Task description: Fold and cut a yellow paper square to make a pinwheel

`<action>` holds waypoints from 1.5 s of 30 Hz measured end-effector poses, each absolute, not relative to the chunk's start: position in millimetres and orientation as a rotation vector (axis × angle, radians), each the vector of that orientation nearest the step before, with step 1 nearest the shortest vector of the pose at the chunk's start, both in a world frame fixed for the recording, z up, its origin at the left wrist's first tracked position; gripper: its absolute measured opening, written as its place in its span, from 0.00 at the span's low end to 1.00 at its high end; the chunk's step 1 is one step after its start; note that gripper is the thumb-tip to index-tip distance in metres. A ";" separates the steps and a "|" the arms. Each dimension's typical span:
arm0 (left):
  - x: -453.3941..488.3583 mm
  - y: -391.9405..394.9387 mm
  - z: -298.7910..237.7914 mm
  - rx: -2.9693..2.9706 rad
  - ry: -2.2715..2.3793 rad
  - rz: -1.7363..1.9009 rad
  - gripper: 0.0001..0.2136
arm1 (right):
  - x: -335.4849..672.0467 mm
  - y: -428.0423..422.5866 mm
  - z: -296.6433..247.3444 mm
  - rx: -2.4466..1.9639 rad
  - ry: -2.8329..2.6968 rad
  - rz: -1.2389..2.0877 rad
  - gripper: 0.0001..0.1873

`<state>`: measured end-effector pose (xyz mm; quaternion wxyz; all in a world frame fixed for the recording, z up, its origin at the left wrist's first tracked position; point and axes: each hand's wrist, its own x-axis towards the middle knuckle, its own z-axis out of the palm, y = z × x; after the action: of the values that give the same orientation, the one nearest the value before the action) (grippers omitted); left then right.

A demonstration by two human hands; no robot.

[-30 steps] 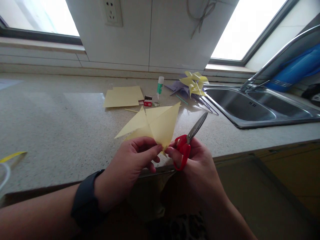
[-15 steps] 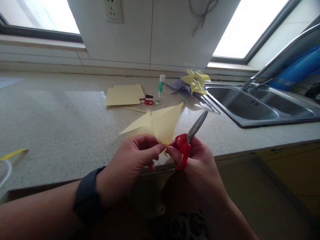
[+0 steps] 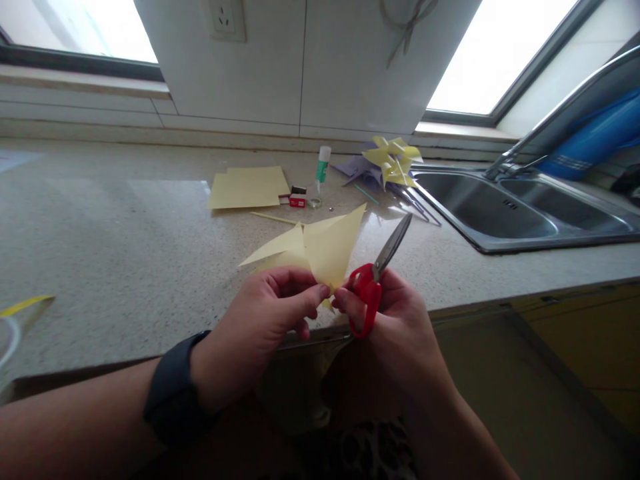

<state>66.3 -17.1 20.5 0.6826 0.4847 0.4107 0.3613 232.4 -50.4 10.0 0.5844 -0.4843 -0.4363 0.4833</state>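
Note:
A sheet of pale yellow paper [image 3: 327, 250], cut and bent into pointed flaps, is held over the counter's front edge. My left hand [image 3: 273, 310] is closed on its near part, thumb and fingers pinching. Red-handled scissors [image 3: 367, 293] hang in my right hand [image 3: 395, 327], blades pointing up and away. The thumb and fingertip of that hand also pinch the near corner of the paper, touching my left fingertips. Whatever lies right between the fingertips is too small to make out.
Behind the paper lie yellow sheets [image 3: 247, 188], a small red box [image 3: 298, 199], a tape roll [image 3: 315, 203] and an upright glue stick [image 3: 323, 167]. Yellow and purple paper pinwheels [image 3: 393, 163] rest by the steel sink [image 3: 480, 207]. A yellow strip [image 3: 27, 305] sits at the left.
Both hands stay pinched at the near corner of the paper. The scissors have tipped very slightly to the left; otherwise little differs.

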 end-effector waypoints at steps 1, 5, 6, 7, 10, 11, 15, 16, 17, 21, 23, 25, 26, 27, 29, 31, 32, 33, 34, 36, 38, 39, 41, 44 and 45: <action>66.4 -17.0 20.8 1.091 0.919 0.812 0.08 | 232.4 -50.3 9.7 -1.130 -1.022 1.125 0.14; 66.4 -16.7 21.4 1.102 0.916 0.805 0.10 | 232.5 -50.3 8.5 -1.119 -1.036 1.127 0.13; 66.3 -16.6 21.5 1.104 0.916 0.802 0.10 | 232.6 -50.5 8.1 -1.113 -1.034 1.130 0.13; 66.1 -16.6 21.4 1.108 0.917 0.799 0.10 | 232.7 -50.7 7.9 -1.107 -1.032 1.134 0.13; 65.6 -16.4 20.5 1.116 0.922 0.800 0.09 | 232.5 -51.3 7.6 -1.090 -1.024 1.146 0.12; 65.5 -16.4 20.1 1.115 0.924 0.804 0.09 | 232.5 -51.3 7.8 -1.091 -1.024 1.148 0.12; 65.6 -16.0 18.7 1.121 0.919 0.809 0.09 | 232.7 -51.1 8.7 -1.111 -1.019 1.151 0.13; 65.6 -15.9 18.6 1.125 0.920 0.805 0.09 | 232.8 -50.9 8.8 -1.113 -1.018 1.154 0.13; 65.7 -15.8 18.6 1.127 0.924 0.801 0.09 | 232.8 -50.7 9.0 -1.114 -1.017 1.156 0.13; 65.7 -16.1 19.4 1.127 0.917 0.796 0.10 | 232.8 -50.1 8.9 -1.115 -1.030 1.136 0.13; 65.4 -16.3 19.7 1.134 0.907 0.786 0.10 | 232.8 -50.1 8.7 -1.111 -1.028 1.131 0.13; 65.1 -16.5 19.7 1.147 0.910 0.767 0.11 | 233.0 -50.2 8.5 -1.097 -1.021 1.140 0.13; 64.9 -16.5 19.5 1.152 0.913 0.759 0.11 | 233.1 -50.3 8.4 -1.090 -1.016 1.147 0.13; 64.7 -16.4 19.3 1.157 0.917 0.754 0.11 | 233.3 -50.4 8.3 -1.083 -1.009 1.153 0.13; 64.7 -16.1 18.8 1.157 0.924 0.749 0.11 | 233.7 -50.6 8.3 -1.077 -0.999 1.162 0.13; 64.8 -15.7 18.5 1.146 0.929 0.749 0.10 | 233.8 -50.5 8.6 -1.080 -1.001 1.166 0.13; 64.9 -15.5 18.4 1.140 0.928 0.748 0.10 | 233.8 -50.3 8.8 -1.083 -1.008 1.165 0.12; 65.0 -15.4 18.5 1.133 0.926 0.748 0.09 | 233.8 -50.1 9.0 -1.087 -1.018 1.161 0.12; 65.1 -15.3 18.6 1.124 0.923 0.750 0.09 | 233.8 -50.0 9.1 -1.092 -1.029 1.156 0.12; 65.3 -15.2 19.2 1.107 0.920 0.761 0.08 | 234.4 -49.8 8.8 -1.109 -1.043 1.144 0.13; 65.4 -15.0 20.2 1.079 0.922 0.774 0.08 | 237.0 -50.6 8.4 -1.139 -1.038 1.130 0.13; 65.4 -14.8 20.8 1.064 0.923 0.781 0.08 | 239.3 -51.5 8.5 -1.153 -1.024 1.126 0.13; 65.4 -14.4 22.1 1.040 0.918 0.793 0.07 | 245.6 -55.2 10.4 -1.178 -1.003 1.132 0.15; 64.9 -13.7 24.0 1.019 0.899 0.815 0.06 | 257.2 -65.7 18.8 -1.230 -1.059 1.196 0.19; 64.7 -13.5 24.4 1.011 0.895 0.826 0.06 | 260.9 -70.2 22.4 -1.258 -1.084 1.248 0.20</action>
<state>64.7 -13.5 24.4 0.7028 0.4542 0.4022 0.3714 260.9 -70.2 22.4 0.5074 -0.5218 -0.4496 0.5178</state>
